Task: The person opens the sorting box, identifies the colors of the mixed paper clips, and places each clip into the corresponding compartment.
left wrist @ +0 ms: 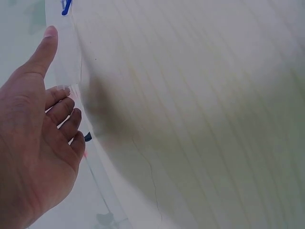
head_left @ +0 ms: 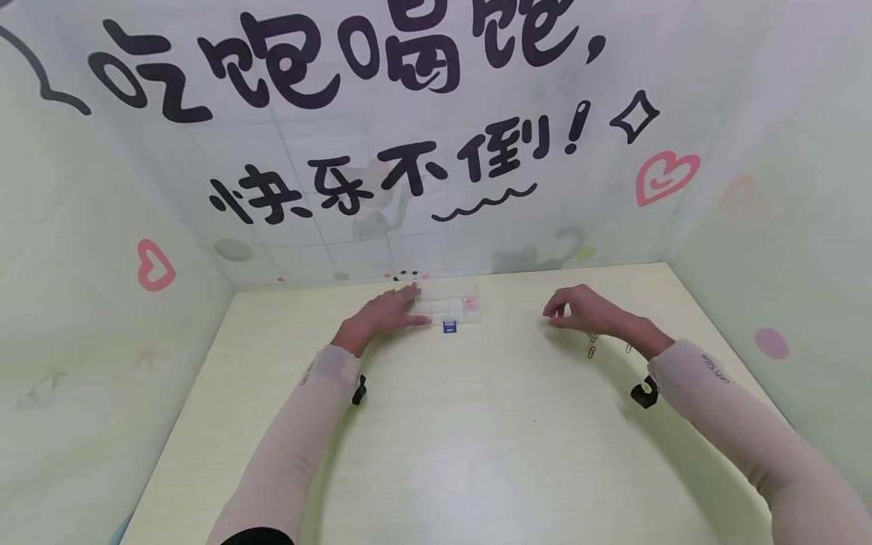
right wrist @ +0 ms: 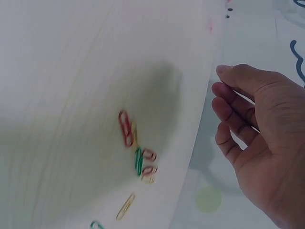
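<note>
At the far edge of the table, my left hand [head_left: 384, 312] rests against the left end of a clear plastic box [head_left: 446, 307] with small compartments. Its thumb stretches along the front side and the other fingers lie toward the back. A blue latch [head_left: 450, 327] shows at the front of the box. One compartment on the right has something pink in it. My right hand [head_left: 586, 309] hovers above the table to the right, fingers loosely bent, with nothing visible between them. Near it lie several paper clips: a red clip [right wrist: 126, 128], a green clip [right wrist: 138, 161] and a yellow clip [right wrist: 126, 206].
The pale wooden table [head_left: 450, 439] meets a printed curtain [head_left: 368, 227] at the back, with light walls on both sides. Black straps [head_left: 645, 392] hang by the forearms.
</note>
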`<action>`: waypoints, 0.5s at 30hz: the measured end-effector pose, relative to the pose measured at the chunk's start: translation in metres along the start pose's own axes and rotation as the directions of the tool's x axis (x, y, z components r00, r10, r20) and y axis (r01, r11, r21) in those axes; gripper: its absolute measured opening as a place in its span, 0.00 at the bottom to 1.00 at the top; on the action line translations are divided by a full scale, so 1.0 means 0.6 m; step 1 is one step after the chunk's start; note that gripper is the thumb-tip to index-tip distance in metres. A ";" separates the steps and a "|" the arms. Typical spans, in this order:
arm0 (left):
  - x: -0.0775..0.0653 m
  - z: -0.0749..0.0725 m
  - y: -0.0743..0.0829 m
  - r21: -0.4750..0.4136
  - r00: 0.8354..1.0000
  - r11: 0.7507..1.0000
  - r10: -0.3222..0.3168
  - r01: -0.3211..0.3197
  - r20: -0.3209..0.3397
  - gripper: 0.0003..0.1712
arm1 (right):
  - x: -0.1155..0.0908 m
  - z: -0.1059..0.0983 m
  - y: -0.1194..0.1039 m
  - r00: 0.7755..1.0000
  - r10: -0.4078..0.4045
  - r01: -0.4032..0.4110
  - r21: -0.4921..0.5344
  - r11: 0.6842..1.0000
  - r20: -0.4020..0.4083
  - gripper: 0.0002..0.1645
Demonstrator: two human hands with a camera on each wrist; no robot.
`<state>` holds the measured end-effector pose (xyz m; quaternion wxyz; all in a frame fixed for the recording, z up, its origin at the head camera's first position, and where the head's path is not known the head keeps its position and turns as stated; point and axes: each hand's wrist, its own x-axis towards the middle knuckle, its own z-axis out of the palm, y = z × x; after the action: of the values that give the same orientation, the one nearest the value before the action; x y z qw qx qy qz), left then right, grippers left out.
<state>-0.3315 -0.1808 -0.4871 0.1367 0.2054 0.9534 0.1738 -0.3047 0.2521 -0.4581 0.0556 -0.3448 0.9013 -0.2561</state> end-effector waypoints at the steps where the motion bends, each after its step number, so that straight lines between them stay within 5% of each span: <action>1: 0.000 0.000 0.000 0.006 1.000 1.000 0.001 -0.001 0.001 0.54 | -0.005 -0.003 0.004 1.000 0.001 -0.001 -0.001 1.000 -0.001 0.08; 15: -0.005 -0.002 0.004 0.012 1.000 1.000 -0.009 0.009 -0.001 0.52 | -0.057 -0.025 0.055 0.997 0.073 -0.073 -0.059 0.996 -0.005 0.08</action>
<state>-0.3284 -0.1803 -0.4845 0.1360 0.2019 0.9554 0.1673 -0.3028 0.3015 -0.4641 0.0535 -0.3130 0.9206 -0.2274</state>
